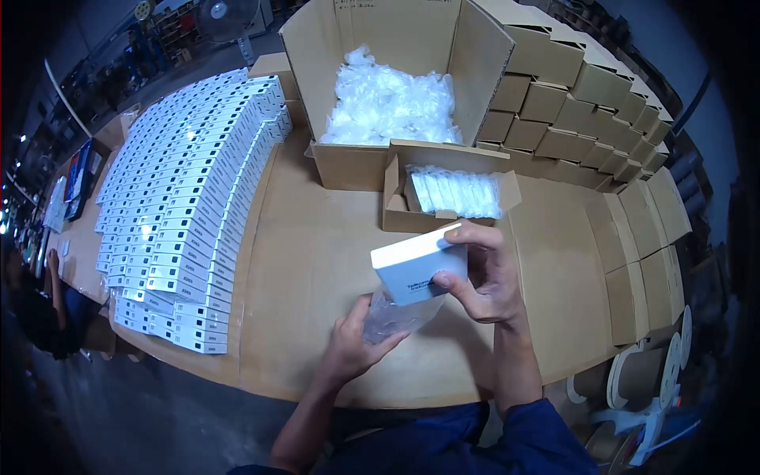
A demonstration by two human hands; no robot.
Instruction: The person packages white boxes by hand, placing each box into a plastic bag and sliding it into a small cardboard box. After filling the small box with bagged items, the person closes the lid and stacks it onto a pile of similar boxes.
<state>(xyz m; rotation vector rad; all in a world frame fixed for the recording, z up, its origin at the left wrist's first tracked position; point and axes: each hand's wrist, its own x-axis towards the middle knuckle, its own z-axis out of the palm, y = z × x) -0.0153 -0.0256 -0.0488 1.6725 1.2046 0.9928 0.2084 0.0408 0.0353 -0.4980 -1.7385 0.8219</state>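
Note:
Above the brown table, my right hand (484, 273) pinches a white box (419, 269) with small dark print on its side, thumb on the front and fingers on the top edge. My left hand (356, 340) is closed round a clear plastic bag (400, 315), just below the box. The lower end of the box meets the bag; whether it is inside the opening cannot be made out. Beyond my hands, an open small carton (398, 202) holds a row of wrapped white packs (455, 192).
A large open carton (356, 168) full of clear plastic bags (392, 99) stands behind. Stacked white boxes (178, 214) fill the left side. Brown cartons (554, 103) are piled at the back right, more at the right edge. Another person (51, 301) is at far left.

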